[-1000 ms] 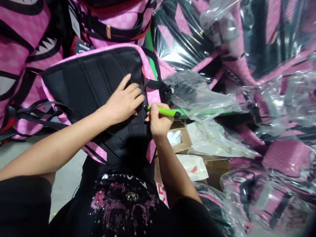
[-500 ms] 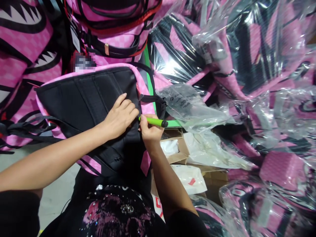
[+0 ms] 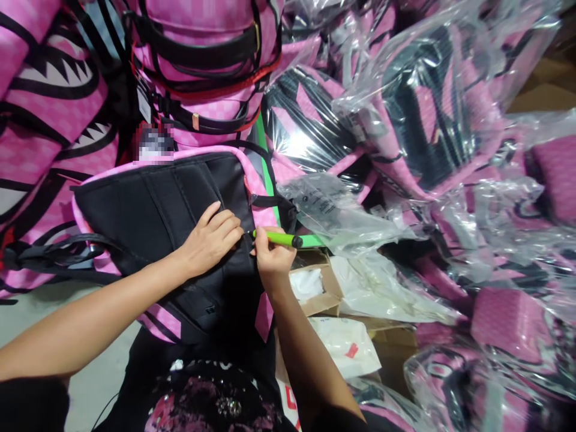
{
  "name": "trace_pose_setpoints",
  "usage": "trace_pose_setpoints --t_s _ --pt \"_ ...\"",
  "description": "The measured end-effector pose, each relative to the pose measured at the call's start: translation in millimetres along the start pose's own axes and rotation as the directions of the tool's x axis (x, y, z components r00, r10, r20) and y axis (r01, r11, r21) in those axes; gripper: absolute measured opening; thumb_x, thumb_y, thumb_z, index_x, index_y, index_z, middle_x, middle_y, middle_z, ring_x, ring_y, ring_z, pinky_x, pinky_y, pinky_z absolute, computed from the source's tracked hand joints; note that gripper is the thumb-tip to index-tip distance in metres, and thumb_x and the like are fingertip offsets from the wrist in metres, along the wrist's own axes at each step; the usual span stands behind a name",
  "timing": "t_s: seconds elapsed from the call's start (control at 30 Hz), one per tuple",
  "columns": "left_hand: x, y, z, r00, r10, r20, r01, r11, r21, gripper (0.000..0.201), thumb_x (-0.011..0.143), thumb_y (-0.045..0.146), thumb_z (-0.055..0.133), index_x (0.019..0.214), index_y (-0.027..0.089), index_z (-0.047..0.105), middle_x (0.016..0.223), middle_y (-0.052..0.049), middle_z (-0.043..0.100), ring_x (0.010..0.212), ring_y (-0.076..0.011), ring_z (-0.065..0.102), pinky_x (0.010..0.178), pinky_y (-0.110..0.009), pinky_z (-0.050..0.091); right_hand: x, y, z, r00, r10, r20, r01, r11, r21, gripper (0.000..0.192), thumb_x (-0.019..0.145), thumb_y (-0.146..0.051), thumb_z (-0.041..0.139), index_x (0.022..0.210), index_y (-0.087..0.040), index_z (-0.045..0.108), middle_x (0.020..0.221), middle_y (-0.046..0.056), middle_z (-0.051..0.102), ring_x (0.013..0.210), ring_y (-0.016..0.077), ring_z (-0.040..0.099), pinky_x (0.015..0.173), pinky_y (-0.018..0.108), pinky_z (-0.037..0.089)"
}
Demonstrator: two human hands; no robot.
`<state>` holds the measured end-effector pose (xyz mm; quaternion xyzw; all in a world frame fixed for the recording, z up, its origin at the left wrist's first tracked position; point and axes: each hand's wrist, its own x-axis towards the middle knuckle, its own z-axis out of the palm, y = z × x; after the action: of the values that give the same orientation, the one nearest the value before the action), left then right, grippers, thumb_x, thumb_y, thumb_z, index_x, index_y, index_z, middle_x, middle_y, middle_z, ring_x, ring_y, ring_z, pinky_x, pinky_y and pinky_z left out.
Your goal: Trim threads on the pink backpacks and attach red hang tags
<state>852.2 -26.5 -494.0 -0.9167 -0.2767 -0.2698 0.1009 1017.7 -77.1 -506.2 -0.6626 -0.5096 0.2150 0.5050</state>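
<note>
A pink-edged backpack (image 3: 180, 186) lies with its black padded back panel facing up, across my lap. My left hand (image 3: 213, 240) rests on this panel, little finger stretched out, index finger and thumb bent close together on the fabric near the right seam. In the fist of my right hand (image 3: 274, 258) is a slim lime-green handled tool (image 3: 281, 239) with a black end. Its thin dark tip points left and meets the panel beside my left fingertips. The tool's exact kind cannot be made out. A black strap (image 3: 270, 203) with a buckle hangs over the bag's right edge.
Pink backpacks with shark teeth (image 3: 58, 75) crowd the left, and another pink bag (image 3: 202, 54) stands ahead. Bags wrapped in clear plastic (image 3: 427, 114) are heaped on the right. Beside my right arm are a cardboard box (image 3: 330, 288) and a white plastic packet (image 3: 348, 345).
The view has tilted up slightly, so everything sits lower. The tool has drawn back a little from the left fingers, and its thin tip now shows. Both hands stay at the same seam.
</note>
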Motion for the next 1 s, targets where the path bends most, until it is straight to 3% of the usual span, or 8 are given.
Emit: trace_pose_setpoints --t_s 0.43,0.67,1.0 --pt "1 1 -2.5 0.999 0.009 -0.051 -0.008 1.000 0.027 0.007 0.090 0.017 0.060 0.093 0.019 0.066 0.098 -0.002 0.073 0.101 -0.0172 0.061 0.111 -0.038 0.038 7 -1 -3 0.993 -0.094 0.076 0.107 0.977 -0.183 0.031 0.098 -0.037 0.053 0.074 -0.019 0.062 0.056 0.003 0.059 0.048 0.0137 0.057 0.050 0.026 0.044" --pt "-1 1 0.5 0.999 0.003 -0.042 -0.002 1.000 0.016 0.007 0.090 0.019 0.060 0.092 0.021 0.067 0.099 -0.002 0.073 0.102 -0.0167 0.061 0.113 -0.039 0.037 19 -6 -11 0.965 -0.136 0.222 0.215 0.898 -0.384 0.043 0.097 -0.034 0.054 0.057 -0.020 0.059 0.045 -0.001 0.043 0.041 0.0114 0.043 0.048 0.027 0.034" --pt "-2 1 2.1 0.999 0.001 -0.043 -0.001 1.000 0.008 0.009 0.091 0.017 0.060 0.093 0.022 0.067 0.100 0.000 0.073 0.103 -0.0159 0.061 0.111 -0.038 0.038 34 -17 -12 0.970 -0.017 0.244 0.115 0.911 -0.395 0.057 0.095 -0.038 0.054 0.043 -0.022 0.038 0.039 -0.002 0.037 0.037 0.0100 0.038 0.044 0.029 0.025"
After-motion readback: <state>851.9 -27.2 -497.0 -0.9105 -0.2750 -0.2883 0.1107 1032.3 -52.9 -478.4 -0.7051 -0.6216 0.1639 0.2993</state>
